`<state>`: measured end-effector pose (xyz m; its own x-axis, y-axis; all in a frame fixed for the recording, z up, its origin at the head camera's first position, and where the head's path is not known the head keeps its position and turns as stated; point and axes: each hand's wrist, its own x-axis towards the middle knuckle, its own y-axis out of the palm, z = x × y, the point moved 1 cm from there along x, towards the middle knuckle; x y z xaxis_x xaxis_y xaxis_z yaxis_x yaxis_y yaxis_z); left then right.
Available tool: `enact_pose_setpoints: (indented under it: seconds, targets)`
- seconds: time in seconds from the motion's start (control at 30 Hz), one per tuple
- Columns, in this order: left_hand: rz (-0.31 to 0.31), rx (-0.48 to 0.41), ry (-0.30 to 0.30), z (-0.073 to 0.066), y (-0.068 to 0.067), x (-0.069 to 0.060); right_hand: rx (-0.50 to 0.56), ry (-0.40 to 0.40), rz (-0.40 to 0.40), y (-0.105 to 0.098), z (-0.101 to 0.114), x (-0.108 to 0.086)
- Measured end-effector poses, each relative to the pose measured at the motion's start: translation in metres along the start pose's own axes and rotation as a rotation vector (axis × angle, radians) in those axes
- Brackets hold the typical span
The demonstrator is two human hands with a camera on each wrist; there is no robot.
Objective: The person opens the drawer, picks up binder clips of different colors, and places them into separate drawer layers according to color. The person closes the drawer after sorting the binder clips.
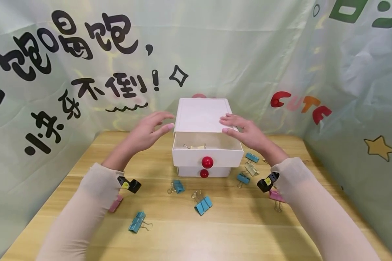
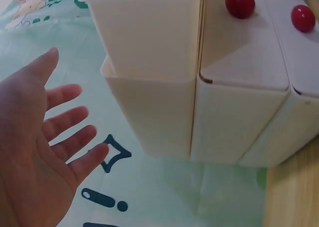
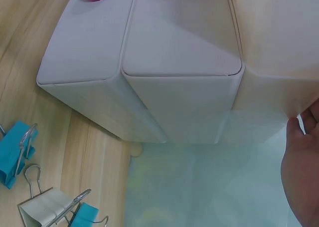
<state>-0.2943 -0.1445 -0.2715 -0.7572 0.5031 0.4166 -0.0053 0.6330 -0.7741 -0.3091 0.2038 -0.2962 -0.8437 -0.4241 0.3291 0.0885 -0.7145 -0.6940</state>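
A white drawer box (image 1: 202, 116) with red knobs (image 1: 207, 162) stands at the table's back. Below its white top, an open compartment shows metal clip handles and a pale clip (image 1: 196, 147). My left hand (image 1: 147, 132) hovers just left of the top, apart from it, fingers spread; the left wrist view shows this hand (image 2: 45, 137) beside the white walls (image 2: 149, 47). My right hand (image 1: 248, 134) rests its extended fingers on the top's right edge. In the right wrist view, part of that hand (image 3: 304, 172) meets the box's side wall (image 3: 269, 102); its other fingertips are hidden.
Blue binder clips (image 1: 203, 206) lie on the wooden table (image 1: 170, 239) in front of the box, another (image 1: 137, 222) farther left. Blue and pale clips (image 1: 251, 169) lie right of the box. Pink clips (image 1: 115, 203) are near both sleeves. A printed cloth (image 1: 241, 54) hangs behind.
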Motion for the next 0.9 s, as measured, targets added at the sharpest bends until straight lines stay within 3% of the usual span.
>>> enact_pose_setpoints:
  seconds: [0.13, 0.33, 0.47, 0.77, 0.9]
  targets:
    - [-0.035, -0.046, 0.02, 0.001, 0.008, 0.009, 0.007, 0.005, 0.001, 0.002, 0.001, -0.001]
    - [-0.036, -0.123, 0.04, 0.006, 0.022, 0.022, -0.002, -0.007, 0.003, 0.001, -0.005, 0.001]
    - [-0.026, -0.119, 0.046, 0.012, 0.029, 0.029, 0.003, -0.026, -0.003, 0.0, -0.007, 0.001]
    - [-0.005, -0.155, -0.013, 0.024, 0.041, 0.034, -0.005, -0.013, 0.0, 0.001, -0.009, 0.001]
    - [0.006, -0.143, 0.019, 0.023, 0.043, 0.039, 0.001, -0.014, 0.001, 0.001, -0.008, 0.001]
